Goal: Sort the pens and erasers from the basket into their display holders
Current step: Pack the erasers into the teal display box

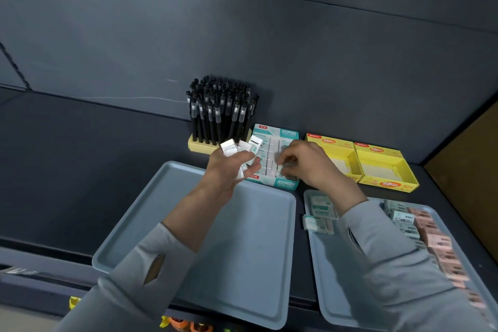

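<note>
My left hand (229, 170) holds a fan of several white-and-teal erasers (244, 147) just left of the teal eraser display box (285, 184). My right hand (307, 163) reaches into that box, its fingertips closed on an eraser (287, 167) inside. Many black pens (219, 113) stand upright in a cream holder (200, 146) at the back. Two yellow display boxes (382, 170) sit open to the right. The right grey tray (323, 291) carries teal erasers (319, 206) and pink erasers (439, 242), partly hidden by my right sleeve.
A bare grey tray (242, 250) lies under my left forearm. One teal eraser (318, 224) hangs over the right tray's left rim. A dark wall stands close behind the holders. The dark shelf extends left. A brown panel borders the right side.
</note>
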Demonstrator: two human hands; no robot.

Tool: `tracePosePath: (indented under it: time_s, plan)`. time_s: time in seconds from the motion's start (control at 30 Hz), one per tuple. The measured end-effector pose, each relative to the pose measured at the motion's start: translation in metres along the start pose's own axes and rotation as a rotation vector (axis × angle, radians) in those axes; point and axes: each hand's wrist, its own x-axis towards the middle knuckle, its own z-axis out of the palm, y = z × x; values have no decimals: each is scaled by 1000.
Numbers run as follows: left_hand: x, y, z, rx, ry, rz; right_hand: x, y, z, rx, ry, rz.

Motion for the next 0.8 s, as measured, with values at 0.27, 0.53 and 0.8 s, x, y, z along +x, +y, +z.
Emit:
tracePosePath:
  time_s: [0.27,0.53,0.8]
  plan:
    - [3,-3,3,-30,4,16,0,-13,4,587,50,22]
    - [5,-1,4,12,29,33,-6,-28,5,1054,-138,97]
    - [2,-2,2,45,-17,-7,-3,-13,-6,967,123,192]
